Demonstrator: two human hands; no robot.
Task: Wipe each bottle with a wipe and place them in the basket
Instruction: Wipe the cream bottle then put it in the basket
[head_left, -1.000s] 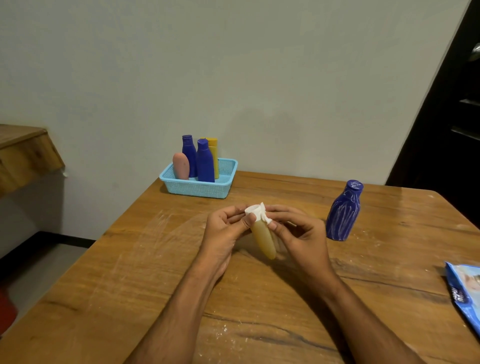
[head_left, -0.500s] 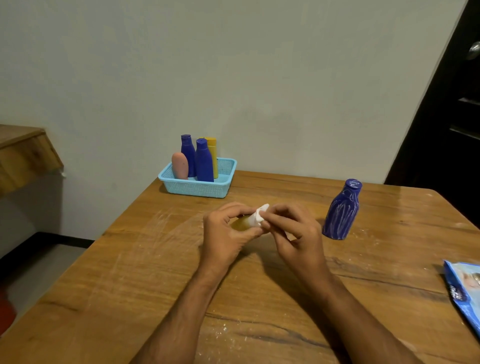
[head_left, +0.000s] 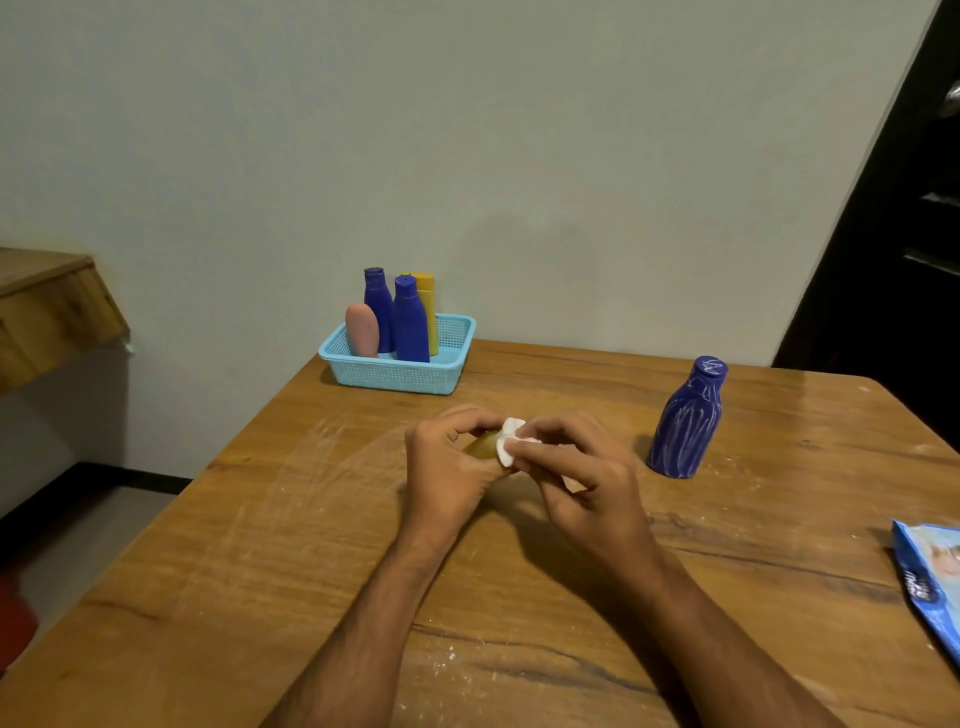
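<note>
Yellow bottle (head_left: 480, 445) is held above the tabletop (head_left: 260, 545) by the curled fingers of the left hand (head_left: 447, 473). A white wipe (head_left: 510, 441) is pinched against it by the right hand (head_left: 576, 483). The basket (head_left: 400, 371) is well apart.

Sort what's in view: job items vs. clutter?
Job:
- left hand, holding small yellow bottle
- right hand, pinching white wipe
- streaked blue bottle, standing on the table
- blue basket, four bottles inside
- wipes pack

Clutter:
- wooden ledge
- dark doorway
</note>
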